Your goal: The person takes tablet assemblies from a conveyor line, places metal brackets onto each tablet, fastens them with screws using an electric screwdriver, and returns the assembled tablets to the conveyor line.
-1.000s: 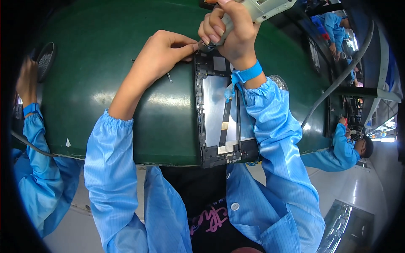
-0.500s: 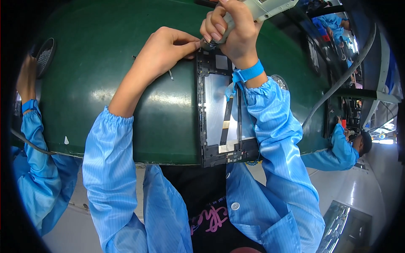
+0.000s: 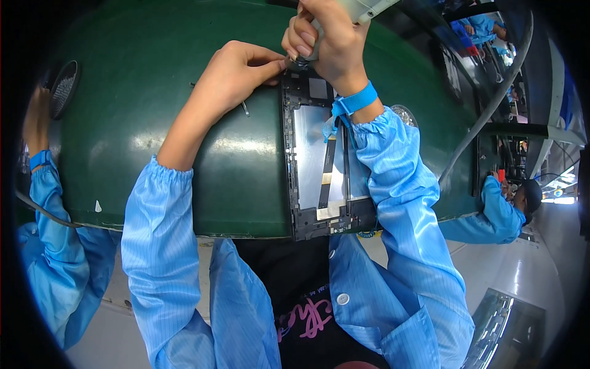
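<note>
Green bench [image 3: 239, 190], and what lies on it in front of the person?

One flat device [image 3: 309, 169], black-edged around a silvery panel [image 3: 312, 138], its lower end at the bench's near edge

And the right grip [image 3: 332, 46]?

Closed round a pale tool [image 3: 364, 9], whose dark nose [image 3: 299, 63] is at the device's far left corner

What about the left grip [image 3: 232, 77]?

Thumb and fingers are drawn together just beside that nose; whether they pinch anything, I cannot tell

Anything under that arm?

A thin rod [image 3: 246, 109] on the bench, partly hidden by the left wrist

And over the panel?

A dark strip [image 3: 327, 166], near the blue strap [image 3: 356, 101] on the right wrist

Further out?

Far left, a dish [image 3: 78, 74] of small silvery bits, near a co-worker's hand [image 3: 38, 117]
</note>
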Available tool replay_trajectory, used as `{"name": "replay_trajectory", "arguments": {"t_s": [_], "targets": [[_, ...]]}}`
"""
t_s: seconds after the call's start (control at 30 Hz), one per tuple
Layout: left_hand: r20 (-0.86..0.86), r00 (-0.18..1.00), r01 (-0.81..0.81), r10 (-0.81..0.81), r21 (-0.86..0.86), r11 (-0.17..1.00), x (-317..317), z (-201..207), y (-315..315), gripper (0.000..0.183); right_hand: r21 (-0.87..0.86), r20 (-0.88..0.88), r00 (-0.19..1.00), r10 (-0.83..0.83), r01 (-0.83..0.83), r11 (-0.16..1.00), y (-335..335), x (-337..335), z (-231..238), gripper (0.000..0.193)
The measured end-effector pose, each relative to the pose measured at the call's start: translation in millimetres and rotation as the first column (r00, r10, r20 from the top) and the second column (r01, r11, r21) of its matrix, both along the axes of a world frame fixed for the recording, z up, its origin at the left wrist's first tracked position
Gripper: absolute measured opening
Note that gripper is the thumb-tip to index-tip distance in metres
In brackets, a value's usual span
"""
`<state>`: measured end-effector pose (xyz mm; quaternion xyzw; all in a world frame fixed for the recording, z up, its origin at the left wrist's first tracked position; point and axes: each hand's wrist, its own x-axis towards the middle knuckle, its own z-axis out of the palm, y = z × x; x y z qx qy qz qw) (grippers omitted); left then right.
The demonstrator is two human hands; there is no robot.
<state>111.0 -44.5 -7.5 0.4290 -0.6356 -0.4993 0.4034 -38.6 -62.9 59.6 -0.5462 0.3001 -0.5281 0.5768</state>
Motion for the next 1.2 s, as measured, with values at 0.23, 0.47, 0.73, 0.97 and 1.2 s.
{"name": "replay_trajectory", "arguments": {"t_s": [0.23, 0.47, 0.73, 0.97, 1.2], "targets": [[0.035, 0.999, -0.014, 0.015, -0.054, 0.998, -9.7, 3.4, 2.5, 0.026, 0.018, 0.007, 0.997, -0.072, 0.072, 0.997, 5.0, -4.1, 8.1, 0.023], [0.312, 0.920, -0.151, 0.237, -0.275, 0.949, 0.0, 38.8, 8.6, 0.023, -0.179, -0.002, 0.996, -0.085, 0.083, 0.980, -2.4, 0.9, 8.0, 0.019], [0.550, 0.828, 0.164, 0.111, -0.426, 0.890, -26.5, 70.0, 168.2, 0.051, -0.133, 0.000, 0.995, -0.105, 0.104, 0.986, 5.5, -11.7, 4.8, 0.019], [0.634, 0.771, 0.303, 0.068, -0.458, 0.836, -17.0, 36.5, 190.8, 0.063, -0.228, -0.048, 0.982, -0.182, 0.167, 0.959, 7.4, -46.1, 36.8, 0.028], [0.600, 0.800, 0.346, 0.014, -0.479, 0.807, -12.4, 49.4, 93.2, 0.055, -0.247, 0.020, 0.928, -0.373, 0.366, 0.897, 16.3, -160.8, 57.3, 0.015]]}}
